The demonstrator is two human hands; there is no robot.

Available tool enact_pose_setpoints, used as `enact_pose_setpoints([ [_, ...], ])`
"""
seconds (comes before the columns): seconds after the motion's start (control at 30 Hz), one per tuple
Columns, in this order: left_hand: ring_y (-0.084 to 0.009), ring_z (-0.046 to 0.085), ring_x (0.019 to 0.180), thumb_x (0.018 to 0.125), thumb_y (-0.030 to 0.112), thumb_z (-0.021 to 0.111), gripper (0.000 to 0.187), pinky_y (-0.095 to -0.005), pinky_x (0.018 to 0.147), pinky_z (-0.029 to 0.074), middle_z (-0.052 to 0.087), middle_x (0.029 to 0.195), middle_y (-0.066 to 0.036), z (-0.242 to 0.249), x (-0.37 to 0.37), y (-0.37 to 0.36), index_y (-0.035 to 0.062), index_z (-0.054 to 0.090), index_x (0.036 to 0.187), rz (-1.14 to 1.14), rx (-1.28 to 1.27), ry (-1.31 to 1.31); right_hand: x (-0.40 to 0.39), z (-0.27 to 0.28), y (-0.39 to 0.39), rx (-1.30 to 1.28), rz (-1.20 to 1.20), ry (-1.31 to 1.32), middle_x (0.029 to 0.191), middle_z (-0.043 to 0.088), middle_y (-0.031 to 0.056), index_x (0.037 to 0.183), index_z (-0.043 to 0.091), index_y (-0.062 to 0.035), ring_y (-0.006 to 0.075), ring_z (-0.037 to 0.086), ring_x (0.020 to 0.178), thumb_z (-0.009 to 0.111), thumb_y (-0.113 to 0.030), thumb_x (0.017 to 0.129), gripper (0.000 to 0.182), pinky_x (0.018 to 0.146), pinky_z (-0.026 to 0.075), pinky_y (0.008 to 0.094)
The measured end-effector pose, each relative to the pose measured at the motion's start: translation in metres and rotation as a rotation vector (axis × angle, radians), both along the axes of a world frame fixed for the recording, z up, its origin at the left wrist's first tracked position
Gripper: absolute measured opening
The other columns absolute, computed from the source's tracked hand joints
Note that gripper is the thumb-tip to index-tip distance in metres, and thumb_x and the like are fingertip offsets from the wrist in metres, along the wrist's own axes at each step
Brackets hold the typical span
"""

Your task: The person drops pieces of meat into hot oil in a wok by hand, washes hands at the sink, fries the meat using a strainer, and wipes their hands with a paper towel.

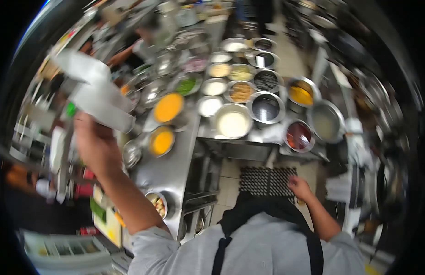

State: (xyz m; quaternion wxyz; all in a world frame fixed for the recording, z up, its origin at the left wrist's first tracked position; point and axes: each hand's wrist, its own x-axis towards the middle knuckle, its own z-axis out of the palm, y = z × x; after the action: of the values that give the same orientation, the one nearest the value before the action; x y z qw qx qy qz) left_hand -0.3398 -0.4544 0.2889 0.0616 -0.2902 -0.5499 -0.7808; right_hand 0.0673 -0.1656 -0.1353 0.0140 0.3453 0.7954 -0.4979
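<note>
My left hand (98, 144) is raised over the left side of the steel counter, its fingers closed on a white, blurred sheet that looks like cloth or paper (100, 94). To the right of that hand, a bowl of orange food (169, 107) and a smaller one (162, 140) stand on the counter. My right hand (300, 189) hangs low near my body, above a black perforated floor mat (267, 180). Its fingers are curled, and what they hold, if anything, is too small to make out.
Steel bowls with white cream (233, 123), dark liquid (266, 107) and red sauce (299, 135) stand ahead. A bowl of cut pieces (156, 204) sits at the near left counter (146, 176). Another person's arm (122, 56) shows at the upper left.
</note>
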Motion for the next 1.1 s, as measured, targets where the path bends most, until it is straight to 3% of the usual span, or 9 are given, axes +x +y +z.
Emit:
enact_pose_setpoints([
  [0.2,-0.0043,0.047,0.059,0.090,0.014,0.055,0.022,-0.0171,0.053,0.035,0.059,0.086,0.005,-0.155,0.224,0.199,0.0023,0.058,0.108,-0.890,-0.368,-0.655,-0.010,0.186,0.007,-0.322,-0.195,1.037,0.146,0.028,0.0099,0.147,0.017,-0.0082,0.0177,0.046,0.119,0.062,-0.007,0.088,0.075,0.094,0.044,0.0328],
  [0.23,-0.0063,0.048,0.061,0.088,0.011,0.057,0.017,-0.0186,0.054,0.037,0.059,0.084,0.003,-0.173,0.250,0.219,0.0025,0.059,0.103,-0.921,-0.468,-0.562,0.011,0.206,0.010,-0.469,-0.178,1.052,0.147,0.029,0.0087,0.148,0.014,-0.0070,0.0187,0.030,0.133,0.061,-0.005,0.087,0.077,0.108,0.030,0.0361],
  [0.27,-0.0083,0.049,0.062,0.086,0.008,0.059,0.014,-0.0200,0.055,0.038,0.058,0.082,0.001,-0.188,0.268,0.230,0.0026,0.060,0.098,-0.936,-0.554,-0.466,0.022,0.212,0.008,-0.433,-0.205,1.092,0.135,0.044,0.0089,0.145,0.023,-0.0057,0.0154,0.048,0.114,0.060,-0.001,0.087,0.069,0.094,0.044,0.0315],
  [0.37,-0.0195,0.053,0.075,0.080,0.006,0.066,0.010,-0.0290,0.065,0.045,0.053,0.089,-0.011,-0.193,0.328,0.261,0.0018,0.062,0.088,-0.714,-0.600,0.393,0.081,0.225,0.009,-0.304,-0.419,0.780,0.107,0.062,0.0055,0.129,0.048,-0.0006,0.0107,0.059,0.092,0.056,0.005,0.085,0.044,0.080,0.049,0.0265],
  [0.47,-0.0218,0.054,0.083,0.078,0.010,0.069,0.021,-0.0309,0.073,0.046,0.054,0.095,-0.011,-0.195,0.377,0.271,0.0007,0.063,0.096,-0.806,-0.673,0.285,0.130,0.217,0.013,-0.411,-0.665,0.862,0.095,0.065,0.0054,0.118,0.057,0.0010,0.0089,0.061,0.081,0.058,0.005,0.084,0.035,0.070,0.050,0.0228],
  [0.6,-0.0186,0.056,0.089,0.083,0.008,0.065,0.024,-0.0291,0.077,0.044,0.059,0.094,-0.012,-0.224,0.416,0.292,-0.0003,0.063,0.106,-1.399,-0.822,-0.414,0.188,0.209,0.012,0.225,-0.734,0.473,0.102,0.063,0.0045,0.121,0.057,-0.0039,0.0102,0.060,0.092,0.064,0.004,0.079,0.043,0.074,0.050,0.0237],
  [0.8,-0.0189,0.056,0.089,0.077,0.006,0.071,0.027,-0.0274,0.072,0.045,0.056,0.102,-0.012,-0.217,0.454,0.346,0.0053,0.063,0.102,-1.243,-0.587,0.547,0.215,0.219,0.017,-0.124,-0.939,0.713,0.099,0.063,0.0022,0.120,0.056,-0.0040,0.0073,0.058,0.089,0.063,0.005,0.080,0.042,0.075,0.050,0.0253],
  [0.93,-0.0114,0.058,0.089,0.087,0.004,0.061,0.027,-0.0248,0.073,0.049,0.061,0.103,-0.006,-0.222,0.465,0.373,-0.0014,0.056,0.113,-1.691,-0.766,-0.069,0.220,0.209,0.030,0.082,-1.071,0.557,0.094,0.064,0.0062,0.107,0.061,-0.0035,0.0105,0.060,0.085,0.063,0.003,0.079,0.029,0.073,0.050,0.0277],
  [1.1,-0.0090,0.057,0.072,0.085,0.005,0.064,0.015,-0.0238,0.065,0.047,0.064,0.088,-0.006,-0.226,0.453,0.408,0.0000,0.065,0.099,-1.712,-0.760,0.199,0.204,0.213,0.044,0.590,-1.182,0.455,0.095,0.061,0.0082,0.110,0.060,-0.0030,0.0193,0.061,0.086,0.064,0.005,0.074,0.037,0.073,0.049,0.0282],
])
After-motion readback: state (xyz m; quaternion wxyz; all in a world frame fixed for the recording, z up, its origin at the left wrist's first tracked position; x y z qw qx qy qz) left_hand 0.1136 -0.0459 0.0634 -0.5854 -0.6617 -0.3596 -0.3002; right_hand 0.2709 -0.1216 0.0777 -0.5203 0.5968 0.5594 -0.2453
